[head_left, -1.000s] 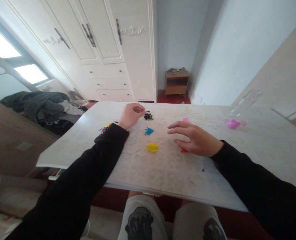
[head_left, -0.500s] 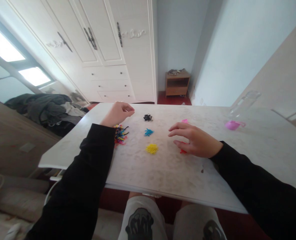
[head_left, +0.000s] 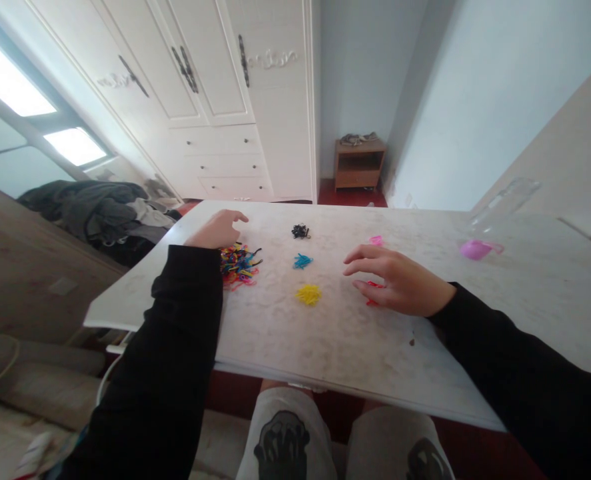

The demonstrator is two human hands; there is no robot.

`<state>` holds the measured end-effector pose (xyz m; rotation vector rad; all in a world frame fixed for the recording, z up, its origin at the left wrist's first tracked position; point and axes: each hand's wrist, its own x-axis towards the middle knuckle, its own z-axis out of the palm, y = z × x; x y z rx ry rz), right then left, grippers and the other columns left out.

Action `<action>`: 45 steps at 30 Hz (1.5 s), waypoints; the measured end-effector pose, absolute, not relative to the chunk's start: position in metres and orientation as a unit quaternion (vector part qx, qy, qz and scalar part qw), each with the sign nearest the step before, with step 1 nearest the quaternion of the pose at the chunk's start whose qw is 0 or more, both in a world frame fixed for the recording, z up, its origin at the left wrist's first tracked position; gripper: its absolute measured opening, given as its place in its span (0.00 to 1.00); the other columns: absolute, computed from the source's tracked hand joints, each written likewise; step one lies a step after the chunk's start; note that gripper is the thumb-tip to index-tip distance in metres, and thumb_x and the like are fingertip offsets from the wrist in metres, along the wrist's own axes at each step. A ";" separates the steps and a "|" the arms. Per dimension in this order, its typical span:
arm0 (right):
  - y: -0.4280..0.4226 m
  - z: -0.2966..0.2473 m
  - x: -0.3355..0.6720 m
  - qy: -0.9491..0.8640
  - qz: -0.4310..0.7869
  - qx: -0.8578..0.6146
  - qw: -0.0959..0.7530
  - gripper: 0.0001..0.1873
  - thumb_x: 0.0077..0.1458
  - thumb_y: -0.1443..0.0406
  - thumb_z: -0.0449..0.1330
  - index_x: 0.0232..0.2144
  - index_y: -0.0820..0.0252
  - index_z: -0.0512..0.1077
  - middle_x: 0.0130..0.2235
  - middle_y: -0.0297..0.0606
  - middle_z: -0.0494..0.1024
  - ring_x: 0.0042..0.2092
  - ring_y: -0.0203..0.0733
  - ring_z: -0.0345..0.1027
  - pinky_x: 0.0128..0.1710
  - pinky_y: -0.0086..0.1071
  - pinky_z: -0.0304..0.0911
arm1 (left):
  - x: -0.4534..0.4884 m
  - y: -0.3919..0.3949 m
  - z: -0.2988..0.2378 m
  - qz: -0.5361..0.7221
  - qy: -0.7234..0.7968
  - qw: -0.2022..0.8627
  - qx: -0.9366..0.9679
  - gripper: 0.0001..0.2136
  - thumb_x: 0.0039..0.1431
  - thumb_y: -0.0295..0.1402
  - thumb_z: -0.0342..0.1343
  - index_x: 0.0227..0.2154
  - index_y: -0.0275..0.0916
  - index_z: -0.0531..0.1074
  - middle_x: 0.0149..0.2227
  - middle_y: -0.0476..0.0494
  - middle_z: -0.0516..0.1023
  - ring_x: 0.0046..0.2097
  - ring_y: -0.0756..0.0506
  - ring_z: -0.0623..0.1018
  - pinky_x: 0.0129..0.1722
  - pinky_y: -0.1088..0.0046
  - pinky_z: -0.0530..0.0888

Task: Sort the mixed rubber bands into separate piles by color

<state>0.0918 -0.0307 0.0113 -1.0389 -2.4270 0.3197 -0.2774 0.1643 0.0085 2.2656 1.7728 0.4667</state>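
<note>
My left hand (head_left: 218, 229) is just behind a mixed heap of small coloured rubber bands (head_left: 240, 263). A finger points out to the right and nothing shows in its grasp; part of the hand is turned from view. My right hand (head_left: 400, 280) hovers with fingers spread and bent, partly covering a red pile (head_left: 374, 293) and close to a pink pile (head_left: 376, 240). Between the hands lie a black pile (head_left: 300, 231), a blue pile (head_left: 302, 261) and a yellow pile (head_left: 308, 295), in a column.
A clear bottle (head_left: 505, 203) and a pink-purple cup-like piece (head_left: 475, 250) are on the white table (head_left: 275, 333) at the right. A small dark speck (head_left: 412, 342) lies near my right sleeve. Beyond the table stand a white wardrobe (head_left: 280, 133) and a low wooden cabinet (head_left: 359, 172).
My left hand has drawn back to the left, uncovering more of the mixed heap, and its fingers have parted. The right hand keeps nearly the same pose. The view has shifted slightly.
</note>
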 end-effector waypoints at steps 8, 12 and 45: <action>-0.030 0.011 0.092 -0.887 0.115 -0.379 0.237 0.09 0.64 0.67 0.58 0.42 0.58 0.79 0.47 0.46 0.80 0.46 0.48 0.77 0.49 0.43 0.72 | -0.282 0.165 0.010 0.107 0.593 0.155 0.783 0.20 0.34 0.27 0.53 0.33 0.42 0.82 0.35 0.45 0.84 0.38 0.42 0.82 0.34 0.74 0.75; -0.030 0.009 0.092 -0.886 0.116 -0.380 0.238 0.09 0.63 0.67 0.59 0.41 0.57 0.79 0.47 0.44 0.80 0.45 0.47 0.77 0.48 0.43 0.72 | -0.280 0.160 0.014 0.082 0.584 0.159 0.792 0.21 0.32 0.27 0.54 0.33 0.42 0.82 0.35 0.45 0.86 0.35 0.42 0.81 0.31 0.74 0.74; -0.031 0.011 0.092 -0.888 0.131 -0.379 0.224 0.09 0.63 0.68 0.59 0.41 0.59 0.80 0.46 0.45 0.80 0.43 0.47 0.77 0.47 0.43 0.72 | -0.268 0.148 0.022 0.160 0.596 0.180 0.766 0.20 0.33 0.26 0.60 0.35 0.43 0.82 0.32 0.46 0.81 0.33 0.43 0.81 0.29 0.73 0.73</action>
